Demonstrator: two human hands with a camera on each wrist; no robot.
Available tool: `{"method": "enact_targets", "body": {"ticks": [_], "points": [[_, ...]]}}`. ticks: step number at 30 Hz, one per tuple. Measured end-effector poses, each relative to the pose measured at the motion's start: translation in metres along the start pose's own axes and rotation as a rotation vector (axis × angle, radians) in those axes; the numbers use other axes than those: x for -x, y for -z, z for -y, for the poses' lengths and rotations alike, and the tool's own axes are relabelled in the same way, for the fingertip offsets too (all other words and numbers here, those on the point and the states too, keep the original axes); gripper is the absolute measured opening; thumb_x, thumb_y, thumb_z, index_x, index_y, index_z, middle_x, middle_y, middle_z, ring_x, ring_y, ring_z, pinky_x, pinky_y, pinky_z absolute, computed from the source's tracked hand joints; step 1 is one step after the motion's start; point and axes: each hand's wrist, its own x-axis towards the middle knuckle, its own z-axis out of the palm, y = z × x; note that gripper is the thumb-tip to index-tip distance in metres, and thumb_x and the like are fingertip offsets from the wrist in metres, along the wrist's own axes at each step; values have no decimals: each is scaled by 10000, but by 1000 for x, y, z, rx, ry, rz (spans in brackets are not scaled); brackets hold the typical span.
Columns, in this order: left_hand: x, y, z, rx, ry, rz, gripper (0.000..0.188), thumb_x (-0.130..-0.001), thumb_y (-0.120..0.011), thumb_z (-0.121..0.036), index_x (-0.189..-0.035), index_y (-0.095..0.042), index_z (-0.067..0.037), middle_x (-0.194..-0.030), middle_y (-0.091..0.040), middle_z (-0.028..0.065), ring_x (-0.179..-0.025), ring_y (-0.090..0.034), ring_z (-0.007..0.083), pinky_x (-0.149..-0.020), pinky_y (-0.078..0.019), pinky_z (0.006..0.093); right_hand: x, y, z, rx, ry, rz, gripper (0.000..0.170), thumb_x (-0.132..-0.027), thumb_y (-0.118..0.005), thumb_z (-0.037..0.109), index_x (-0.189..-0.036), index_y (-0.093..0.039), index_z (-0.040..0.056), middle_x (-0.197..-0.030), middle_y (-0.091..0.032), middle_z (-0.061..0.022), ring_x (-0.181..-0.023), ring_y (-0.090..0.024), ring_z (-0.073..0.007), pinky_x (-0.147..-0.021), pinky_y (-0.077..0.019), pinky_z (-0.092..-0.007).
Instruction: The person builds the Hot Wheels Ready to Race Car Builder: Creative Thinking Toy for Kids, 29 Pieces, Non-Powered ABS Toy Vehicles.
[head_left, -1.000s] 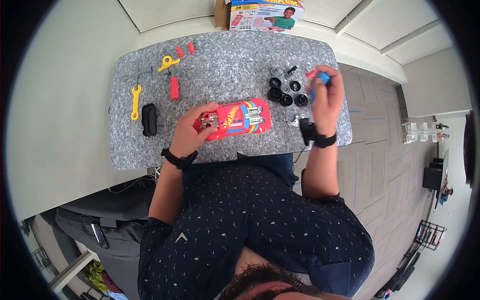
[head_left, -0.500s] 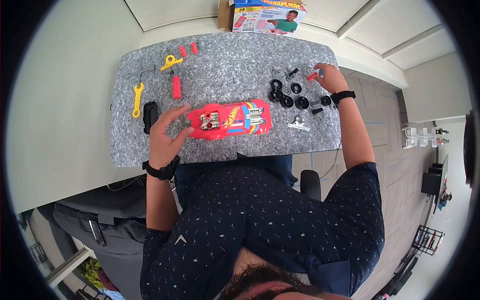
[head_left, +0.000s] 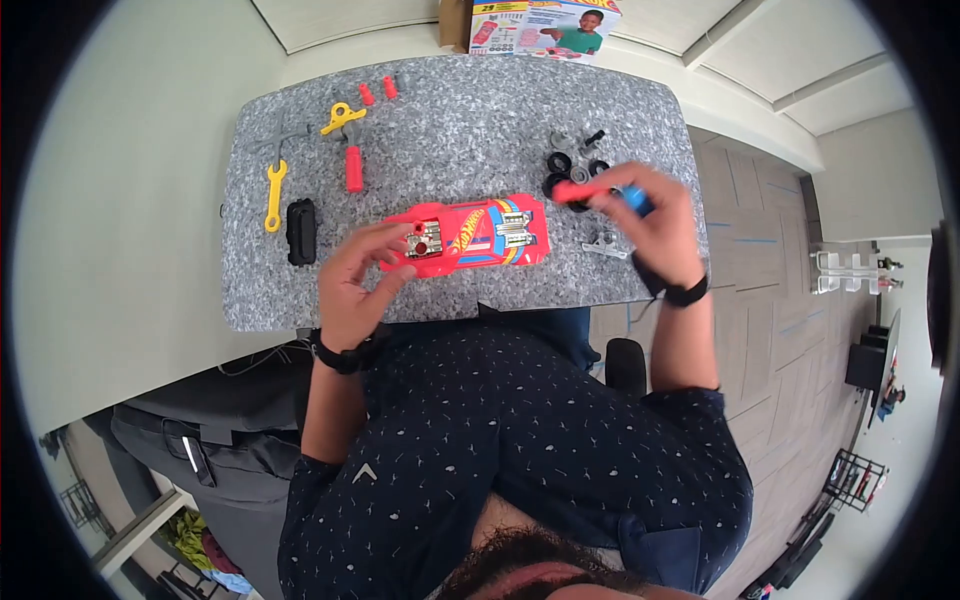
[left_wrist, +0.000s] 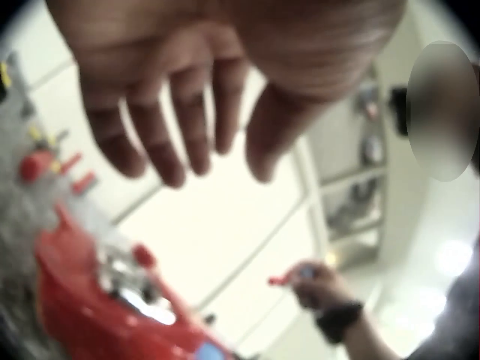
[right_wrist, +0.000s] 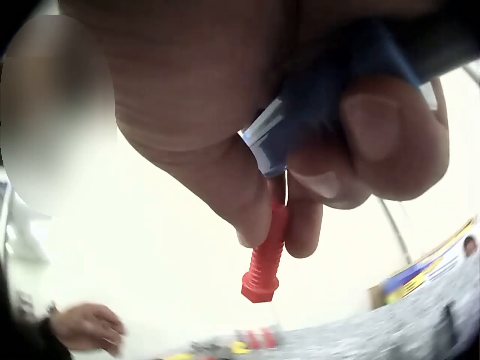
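A red toy car (head_left: 485,240) with Hot Wheels lettering and a silvery engine (head_left: 421,240) lies in the middle of the table. My left hand (head_left: 355,275) hovers at the car's left end, fingers spread and bent loosely, with nothing in it; the left wrist view has its fingertips apart from the car. Between thumb and finger, my right hand (head_left: 660,225) pinches a red threaded toy bolt (right_wrist: 264,262), hexagonal head pointing away. A blue object (right_wrist: 330,97) sits under the curled fingers of the same hand, mostly hidden by them.
Black wheels (head_left: 559,163) and small grey parts lie by my right hand, with a silvery piece (head_left: 604,245) nearer. On the left are a yellow wrench (head_left: 275,195), a red-handled hammer (head_left: 353,170), a black part (head_left: 301,232) and two red bolts (head_left: 389,88). A box (head_left: 545,27) stands behind.
My right hand has lifted the red bolt off the right side of the table and brought it left, toward the car. My left hand has shifted slightly right, over the car's end.
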Motion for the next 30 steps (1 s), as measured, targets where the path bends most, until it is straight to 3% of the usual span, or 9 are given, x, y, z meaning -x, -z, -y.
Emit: {"method": "enact_targets", "body": {"ticks": [1,3,8,11,14,21,24,27,30], "points": [[-2,-11,-3,61,-8,29,524,-942,-843,76,-1450,-731,16,-1425,-741,149,-1174,-733,180,-993,-582,322,10,-23,0,-130,115,4,170,-955,-888,60,-1108,-819,36,-1009,-828,-108,-884,-777,-201,-776,-578,-348],[-7,-31,-7,203,-8,76,509,-935,-858,87,-1426,-739,24,-1411,-735,158,-1154,-740,186,-989,-604,334,22,-66,13,-320,71,47,186,-941,-906,67,-1107,-825,51,-1021,-823,-103,-893,-779,-201,-777,-575,-339],[-10,-46,9,362,-58,99,407,-949,-849,102,-1342,-764,38,-1324,-768,152,-1203,-751,208,-1017,-627,352,38,-132,26,-396,39,58,210,-963,-896,85,-1145,-803,36,-1012,-811,-107,-908,-776,-214,-796,-578,-339],[0,-43,-1,448,77,-21,340,-961,-842,98,-1291,-779,40,-1272,-786,154,-1183,-771,227,-1004,-636,346,38,-134,27,-380,55,82,232,-995,-863,76,-1208,-782,29,-1003,-800,-100,-912,-765,-189,-825,-582,-331],[-3,-26,7,121,-64,-159,332,-969,-837,91,-1290,-787,23,-1254,-799,140,-1102,-790,200,-958,-641,324,36,-132,14,-457,-32,-16,257,-1030,-822,57,-1278,-758,31,-1049,-797,-85,-960,-754,-155,-872,-587,-323],[-7,-9,15,-112,84,-124,362,-967,-830,74,-1315,-785,-14,-1212,-818,104,-1009,-791,151,-867,-626,294,42,-113,-4,-496,-122,-44,282,-1116,-734,58,-1392,-698,10,-1212,-769,-66,-1156,-707,-121,-1030,-561,-308],[-9,-11,20,-284,62,-30,423,-960,-822,79,-1368,-758,-10,-1226,-814,111,-1012,-789,152,-873,-624,302,42,-117,-3,-489,-81,-110,295,-1084,-770,71,-1372,-727,22,-1141,-782,-64,-1038,-715,-125,-915,-584,-304],[-9,-14,24,-412,25,9,471,-919,-862,34,-1372,-761,-43,-1189,-820,99,-923,-772,161,-812,-613,317,46,-113,10,-634,-188,-62,290,-1122,-709,92,-1401,-709,16,-1193,-776,-71,-1065,-706,-131,-930,-573,-301],[-10,-19,25,-419,10,-7,458,-888,-885,-4,-1329,-781,-73,-1143,-813,104,-856,-754,205,-783,-605,339,46,-111,7,-861,-101,-29,299,-1151,-627,78,-1434,-683,-2,-1255,-758,-85,-1133,-688,-135,-970,-554,-303]]}}
